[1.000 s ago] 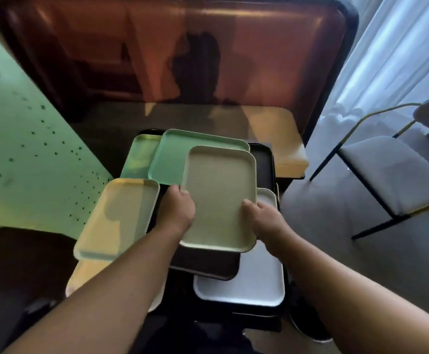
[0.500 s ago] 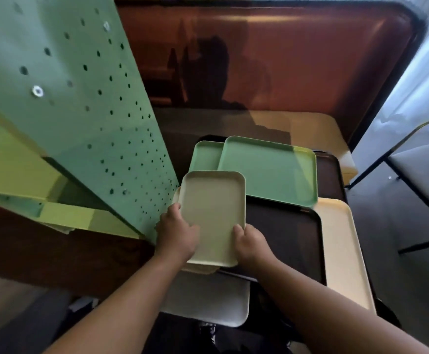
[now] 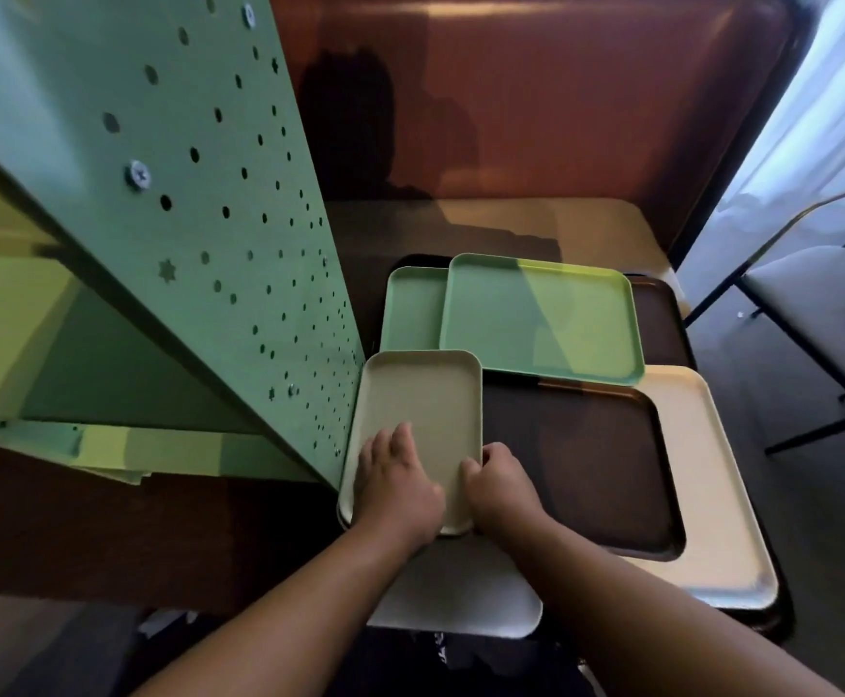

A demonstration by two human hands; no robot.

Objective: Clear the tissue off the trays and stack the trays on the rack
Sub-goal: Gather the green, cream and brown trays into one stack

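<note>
Head view: a small beige tray (image 3: pixel 423 410) lies at the centre of the frame, its long axis running from 6 to 12 o'clock. The left hand (image 3: pixel 396 487) rests palm-down inside the tray's near end, fingers (image 3: pixel 394 437) spread flat on the tray floor. The right hand (image 3: pixel 498 487) is curled around the tray's near right rim, with the thumb over the edge and the other fingertips hidden beneath. At 9 o'clock of the tray, touching or just beside its left rim, stands the green perforated side panel (image 3: pixel 239 228) of the rack (image 3: pixel 33 314), whose shelves extend toward 9 o'clock. At 3 o'clock of the small tray lies a dark brown tray (image 3: pixel 596 470), overlapping a cream tray (image 3: pixel 707 495) farther toward 3 o'clock. At 1 o'clock a large green tray (image 3: pixel 541 319) lies partly over a second green tray (image 3: pixel 413 309), which shows at 12 o'clock. At 6 o'clock, under the forearms, part of a white tray (image 3: pixel 460 596) is visible. A grey-seated chair (image 3: pixel 822 314) stands at the far 3 o'clock edge, well apart from the trays. A brown padded seat back (image 3: pixel 561 103) fills the 12 o'clock background.
</note>
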